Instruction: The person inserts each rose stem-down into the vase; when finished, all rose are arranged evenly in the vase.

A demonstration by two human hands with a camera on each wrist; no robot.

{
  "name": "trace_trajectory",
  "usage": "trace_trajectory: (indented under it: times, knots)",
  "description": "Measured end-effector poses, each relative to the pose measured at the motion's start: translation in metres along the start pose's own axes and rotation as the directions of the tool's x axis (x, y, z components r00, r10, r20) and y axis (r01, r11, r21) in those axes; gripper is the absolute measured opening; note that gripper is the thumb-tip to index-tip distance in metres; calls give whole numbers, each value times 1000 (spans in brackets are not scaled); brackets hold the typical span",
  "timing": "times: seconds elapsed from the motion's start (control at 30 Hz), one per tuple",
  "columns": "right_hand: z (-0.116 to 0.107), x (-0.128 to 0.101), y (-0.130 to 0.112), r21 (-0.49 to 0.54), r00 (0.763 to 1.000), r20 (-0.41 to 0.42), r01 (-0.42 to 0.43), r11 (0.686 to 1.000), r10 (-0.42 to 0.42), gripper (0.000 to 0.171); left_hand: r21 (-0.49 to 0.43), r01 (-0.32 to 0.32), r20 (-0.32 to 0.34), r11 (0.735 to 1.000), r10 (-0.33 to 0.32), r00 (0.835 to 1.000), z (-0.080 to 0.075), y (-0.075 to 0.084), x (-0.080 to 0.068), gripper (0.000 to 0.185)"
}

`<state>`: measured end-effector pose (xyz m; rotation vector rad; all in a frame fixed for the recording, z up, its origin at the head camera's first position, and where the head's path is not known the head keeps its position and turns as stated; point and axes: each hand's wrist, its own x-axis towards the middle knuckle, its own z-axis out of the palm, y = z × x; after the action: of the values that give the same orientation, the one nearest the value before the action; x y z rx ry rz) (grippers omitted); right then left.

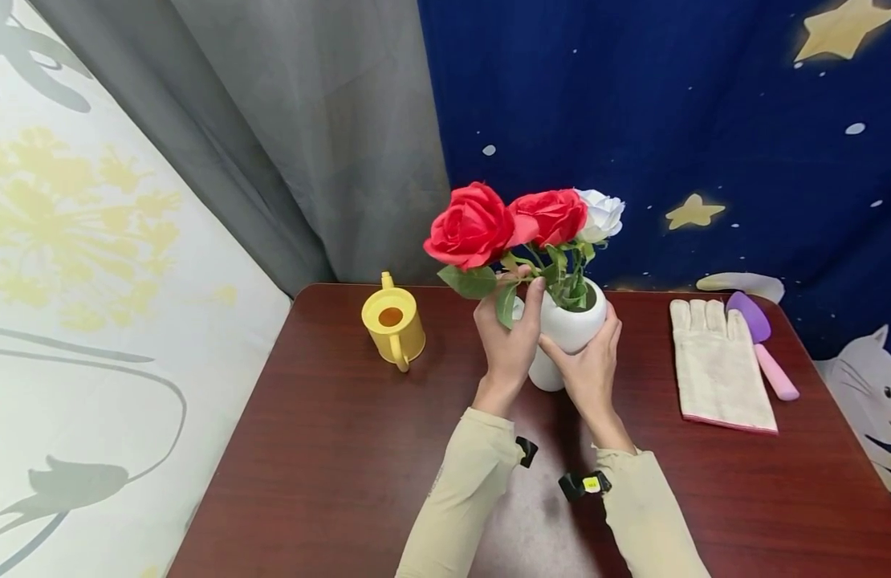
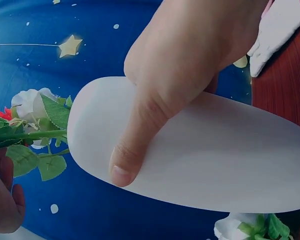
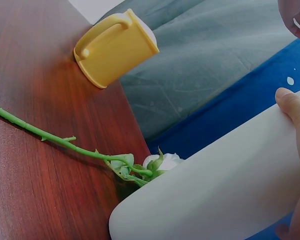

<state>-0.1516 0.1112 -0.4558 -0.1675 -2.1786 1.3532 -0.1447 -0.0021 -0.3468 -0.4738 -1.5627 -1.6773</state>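
Head view: a white vase (image 1: pixel 564 329) stands near the middle of a dark red-brown desk (image 1: pixel 330 449), clasped from both sides. The left hand (image 1: pixel 509 341) curls around the vase's left flank, its fingers up by the leaves at the rim; the right hand (image 1: pixel 591 365) wraps the right flank. Two red roses (image 1: pixel 503 225) and a white rose (image 1: pixel 600 214) rise from the vase. A yellow watering can (image 1: pixel 392 324) sits well to the left; a cream glove (image 1: pixel 716 365) lies to the right, with a purple and pink trowel (image 1: pixel 763 343) just beside it.

Left wrist view: the thumb (image 2: pixel 140 140) presses flat on the vase's smooth white wall (image 2: pixel 230 165); green leaves (image 2: pixel 45 135) and a pale bloom show at the mouth end.

Right wrist view: a fingertip (image 3: pixel 295 110) rests on the vase's body (image 3: pixel 215 195). Behind the vase, a loose white rose with a thorny green stem (image 3: pixel 65 142) lies flat on the desk, the yellow can (image 3: pixel 115 47) beyond it.
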Motion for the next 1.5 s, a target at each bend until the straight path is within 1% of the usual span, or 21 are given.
trace_trajectory:
  times: [0.1, 0.17, 0.23, 0.33, 0.4, 0.47, 0.57, 0.63, 0.77, 0.9, 1.0, 1.1, 1.2, 1.27, 1.33, 1.37, 1.43, 1.5]
  knots:
    - [0, 1, 0, -1, 1000, 2, 5, 1000, -5, 105, 71, 0, 10, 997, -1, 1000, 0, -1, 2, 19]
    - [0, 1, 1, 3, 1000, 4, 10, 1000, -10, 105, 104, -1, 22, 995, -1, 1000, 2, -9, 3, 19]
    - [0, 2, 2, 8, 1000, 3, 14, 1000, -14, 104, 118, -12, 40, 993, 7, 999, 3, -19, 3, 20]
    - [0, 2, 3, 10, 1000, -3, 19, 1000, -19, 104, 123, -62, 63, 990, 55, 997, 6, -36, 2, 22]
    - [0, 2, 3, 8, 1000, -7, 22, 1000, -22, 103, 132, -93, 76, 987, 83, 994, 7, -43, 0, 21]
    - [1, 0, 3, 8, 1000, -10, 26, 1000, -26, 102, 136, -99, 91, 986, 87, 992, 8, -47, -5, 20]
    - [2, -1, 3, 13, 999, -10, 33, 999, -33, 98, 182, -74, 108, 980, 55, 993, 10, -51, -14, 18]
    - [3, -2, 4, 16, 999, -15, 42, 999, -42, 96, 193, -50, 115, 980, 28, 993, 11, -53, -18, 18]
    - [1, -1, 3, 14, 998, -26, 52, 999, -52, 95, 264, 7, 101, 964, -35, 994, 13, -56, -24, 16]
    - [1, 0, 4, 17, 998, -21, 51, 999, -51, 95, 355, 97, 78, 930, -133, 988, 15, -58, -31, 14]
    - [2, 0, 5, 17, 998, -17, 54, 998, -54, 95, 366, 159, 60, 917, -194, 979, 16, -58, -33, 15]
    - [2, 0, 5, 14, 998, -19, 54, 998, -53, 94, 334, 218, 27, 917, -240, 970, 16, -56, -34, 26]
    - [2, -1, 4, 16, 999, -20, 50, 999, -50, 94, 249, 243, -7, 937, -249, 968, 14, -52, -32, 42]
    - [2, 0, 4, 15, 999, -21, 50, 999, -50, 94, 202, 229, -28, 952, -228, 973, 13, -50, -30, 46]
    - [2, 1, 3, 15, 998, -23, 53, 998, -53, 93, 181, 203, -39, 962, -199, 979, 14, -49, -27, 42]
    - [2, 1, 3, 15, 998, -25, 54, 998, -54, 92, 187, 193, -44, 963, -189, 981, 15, -48, -25, 36]
    - [2, 1, 3, 17, 999, -24, 49, 999, -49, 92, 221, 179, -38, 959, -175, 984, 17, -48, -22, 26]
    - [2, 1, 4, 22, 999, -18, 45, 999, -44, 93, 255, 175, -23, 951, -175, 984, 18, -48, -20, 18]
